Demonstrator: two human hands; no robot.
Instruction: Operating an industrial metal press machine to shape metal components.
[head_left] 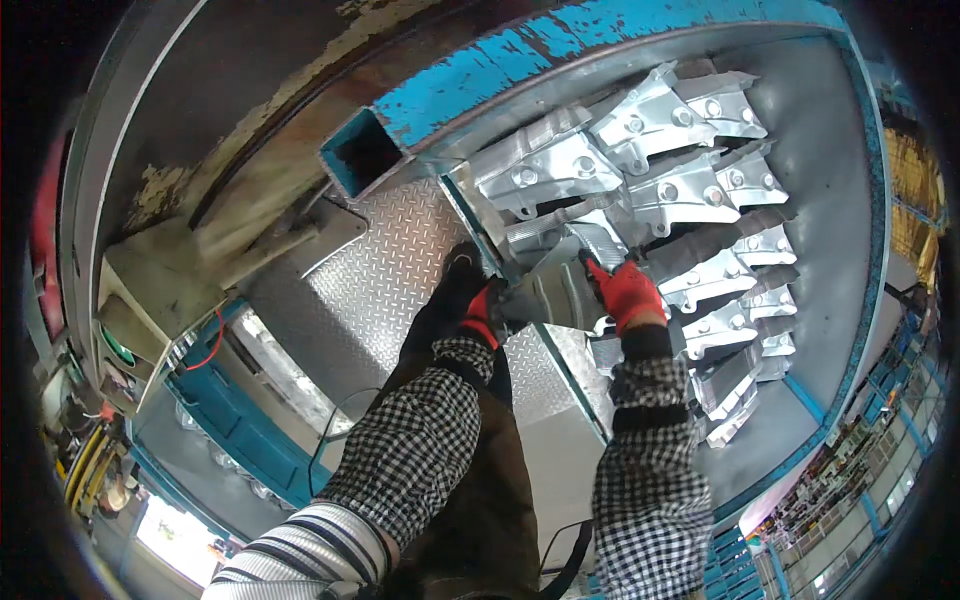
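A bent, stamped sheet-metal part (552,293) spans the space between my two gloved hands, at the near left edge of a large bin. My left hand (485,312), in a red and black glove, is closed on the part's left end; its fingers are partly hidden. On the right end, my right hand (630,290) grips with thumb and fingers. Similar silvery metal parts (682,196) with round raised spots lie in overlapping rows beyond and to the right of my right hand.
The bin has a chipped blue rim (490,68) and grey inner wall (835,180). A square blue tube end (362,152) juts out at its left corner. Diamond-plate flooring (385,260) lies left of my hands. Further left stand machine housing (155,280) and another blue container (240,400).
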